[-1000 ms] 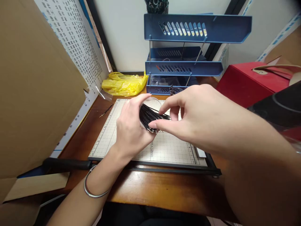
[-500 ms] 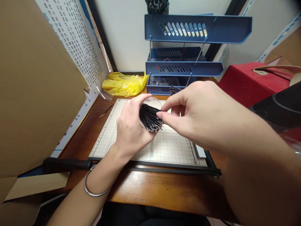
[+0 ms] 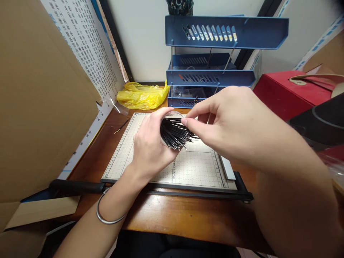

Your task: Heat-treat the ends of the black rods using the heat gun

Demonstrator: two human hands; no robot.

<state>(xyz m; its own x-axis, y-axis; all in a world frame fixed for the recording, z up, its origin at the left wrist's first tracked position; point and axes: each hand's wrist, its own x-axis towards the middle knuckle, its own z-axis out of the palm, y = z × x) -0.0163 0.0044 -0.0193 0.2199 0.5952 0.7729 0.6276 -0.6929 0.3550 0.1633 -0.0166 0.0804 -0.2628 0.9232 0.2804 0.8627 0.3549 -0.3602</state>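
Note:
My left hand [image 3: 150,148] is wrapped round a clear round container [image 3: 172,115] tipped on its side, full of thin black sticks [image 3: 174,134] whose ends point right. My right hand [image 3: 231,120] reaches in from the right, thumb and forefinger pinched together at the tips of the black sticks. Both hands hover over a gridded paper-cutter board [image 3: 193,166] on the wooden desk [image 3: 172,215]. A silver bangle [image 3: 103,215] sits on my left wrist.
A blue three-tier letter tray [image 3: 209,77] stands at the back, a yellow plastic bag [image 3: 141,96] to its left. Cardboard and a printed sheet [image 3: 83,53] lean at the left. A red box [image 3: 285,93] and a dark object [image 3: 319,118] crowd the right. The cutter's black handle [image 3: 76,186] lies left.
My right hand has risen slightly and shifted its pinch from the lower stick ends to the upper ones, fanning them a little. The left hand and container stay nearly still.

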